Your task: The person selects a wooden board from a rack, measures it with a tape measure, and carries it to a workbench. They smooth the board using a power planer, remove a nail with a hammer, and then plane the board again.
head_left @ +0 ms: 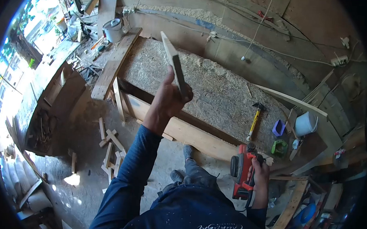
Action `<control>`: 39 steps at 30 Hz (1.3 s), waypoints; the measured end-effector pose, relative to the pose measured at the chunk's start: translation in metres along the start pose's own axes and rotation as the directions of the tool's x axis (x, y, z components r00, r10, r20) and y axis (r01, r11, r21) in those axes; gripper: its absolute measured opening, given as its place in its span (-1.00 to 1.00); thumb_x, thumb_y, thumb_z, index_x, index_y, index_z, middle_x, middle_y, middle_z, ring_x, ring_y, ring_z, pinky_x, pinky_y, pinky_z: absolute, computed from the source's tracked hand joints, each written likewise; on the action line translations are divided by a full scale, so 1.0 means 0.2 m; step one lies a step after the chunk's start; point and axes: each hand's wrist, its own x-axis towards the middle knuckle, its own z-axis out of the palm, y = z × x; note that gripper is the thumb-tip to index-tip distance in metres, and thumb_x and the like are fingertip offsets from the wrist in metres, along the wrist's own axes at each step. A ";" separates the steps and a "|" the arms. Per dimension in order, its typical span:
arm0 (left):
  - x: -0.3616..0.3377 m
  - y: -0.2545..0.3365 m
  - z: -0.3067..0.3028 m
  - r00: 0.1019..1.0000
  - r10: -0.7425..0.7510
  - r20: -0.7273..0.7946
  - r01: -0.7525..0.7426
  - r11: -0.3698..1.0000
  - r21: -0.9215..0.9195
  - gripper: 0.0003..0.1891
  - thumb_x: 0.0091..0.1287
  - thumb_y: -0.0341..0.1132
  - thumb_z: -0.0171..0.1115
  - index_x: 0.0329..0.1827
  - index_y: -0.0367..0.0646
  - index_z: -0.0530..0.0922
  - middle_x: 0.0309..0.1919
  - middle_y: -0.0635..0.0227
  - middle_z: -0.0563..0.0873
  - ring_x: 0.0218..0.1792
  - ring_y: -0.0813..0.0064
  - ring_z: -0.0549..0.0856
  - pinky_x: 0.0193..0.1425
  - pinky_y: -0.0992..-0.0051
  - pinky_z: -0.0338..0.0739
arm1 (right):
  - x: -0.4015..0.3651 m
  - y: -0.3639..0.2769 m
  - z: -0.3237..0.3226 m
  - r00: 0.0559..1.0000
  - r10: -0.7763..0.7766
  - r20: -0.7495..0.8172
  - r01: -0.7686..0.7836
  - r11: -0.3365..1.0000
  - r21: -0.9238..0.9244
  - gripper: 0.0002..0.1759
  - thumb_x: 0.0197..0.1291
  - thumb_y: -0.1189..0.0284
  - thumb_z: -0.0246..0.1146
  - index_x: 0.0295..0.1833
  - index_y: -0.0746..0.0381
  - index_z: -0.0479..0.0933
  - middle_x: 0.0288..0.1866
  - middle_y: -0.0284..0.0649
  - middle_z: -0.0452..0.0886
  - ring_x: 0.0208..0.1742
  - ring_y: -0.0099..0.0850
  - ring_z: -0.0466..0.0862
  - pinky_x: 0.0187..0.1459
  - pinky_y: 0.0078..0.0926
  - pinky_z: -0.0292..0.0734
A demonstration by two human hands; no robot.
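Observation:
My left hand (167, 100) is raised over the workbench, its fingers wrapped round the lower end of a short wooden piece (172, 58). The piece tapers to a point at the top and shows one pale face and one dark edge. At the bench's right front corner, my right hand (260, 174) grips the handle of a red and black electric planer (241, 170). Just beyond the planer, a claw hammer (255, 121) with a yellow handle lies on the bench.
Sawdust and shavings cover the bench top (153, 64). A purple container (278, 128), a green container (279, 148) and a white bucket (306, 124) stand at its right end. Wood offcuts (112, 140) lie on the floor to the left. A plank (116, 66) crosses the bench's left end.

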 end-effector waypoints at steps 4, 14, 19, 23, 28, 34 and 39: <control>0.01 0.02 -0.03 1.000 -0.004 -0.016 0.003 0.998 -0.064 -0.50 0.56 0.06 0.18 0.04 -0.29 0.34 -0.23 0.25 0.46 -0.22 0.42 0.57 -0.11 0.45 0.63 | -0.02 0.17 -0.06 0.998 0.050 -0.024 -0.051 0.999 -0.011 -0.70 0.42 0.18 0.30 -0.14 0.21 0.53 -0.54 -0.39 0.51 -0.68 -0.58 0.52 -0.68 -0.49 0.44; 0.04 0.00 0.03 0.994 -0.014 -0.107 0.010 0.999 -0.041 -0.35 0.48 0.26 0.14 -0.06 -0.32 0.38 -0.35 0.23 0.54 -0.33 0.42 0.61 -0.17 0.44 0.64 | -0.07 0.19 0.02 0.996 0.083 0.042 -0.078 0.992 -0.097 -0.73 0.44 0.21 0.29 -0.08 0.21 0.54 -0.49 -0.39 0.53 -0.61 -0.59 0.55 -0.64 -0.54 0.46; 0.01 -0.07 0.03 0.983 0.026 -0.183 -0.014 0.998 0.066 -0.31 0.48 0.41 0.01 -0.14 -0.19 0.42 -0.41 0.31 0.54 -0.41 0.45 0.59 -0.24 0.42 0.60 | -0.08 0.10 0.12 0.996 0.059 0.064 -0.051 0.991 -0.120 -0.70 0.45 0.20 0.30 -0.02 0.23 0.55 -0.50 -0.40 0.53 -0.62 -0.60 0.55 -0.62 -0.55 0.46; 0.03 -0.53 -0.50 0.955 0.053 -0.292 0.008 0.979 0.202 -0.44 0.54 0.41 -0.14 -0.16 0.08 0.44 -0.50 0.46 0.46 -0.54 0.45 0.57 -0.54 0.39 0.49 | -0.10 -0.03 0.24 0.990 -0.056 0.130 0.068 0.994 -0.091 -0.60 0.49 0.11 0.27 -0.21 0.26 0.52 -0.63 -0.39 0.47 -0.67 -0.58 0.52 -0.64 -0.52 0.46; 0.15 -1.04 -1.20 0.770 0.098 -0.630 0.145 0.935 0.322 -0.18 0.47 0.49 -0.15 0.10 -0.20 0.57 -0.32 0.29 0.62 -0.32 0.40 0.63 -0.21 0.36 0.54 | -0.14 -0.14 0.38 0.917 -0.228 0.327 0.265 0.961 -0.073 -0.59 0.55 0.08 0.16 -0.08 0.26 0.45 -0.57 -0.39 0.44 -0.63 -0.63 0.48 -0.57 -0.55 0.47; 0.29 -1.05 -1.32 0.804 0.162 -0.572 0.086 0.920 0.382 -0.15 0.56 0.42 -0.24 0.11 -0.33 0.61 -0.21 0.21 0.70 -0.21 0.38 0.71 -0.05 0.32 0.62 | 0.00 -0.02 0.63 0.789 -0.432 0.437 0.519 0.849 -0.096 -0.68 0.54 0.20 0.20 0.02 0.26 0.40 -0.50 -0.40 0.49 -0.60 -0.66 0.51 -0.55 -0.57 0.50; 0.29 -1.01 -1.33 0.802 0.143 -0.580 0.195 0.854 0.481 -0.09 0.54 0.46 -0.29 0.07 -0.34 0.63 -0.19 0.11 0.73 -0.13 0.35 0.74 0.00 0.28 0.64 | 0.01 0.04 0.75 0.758 -0.479 0.443 0.602 0.775 -0.192 -0.60 0.50 0.26 0.21 0.23 0.28 0.32 -0.50 -0.39 0.50 -0.62 -0.61 0.53 -0.58 -0.53 0.51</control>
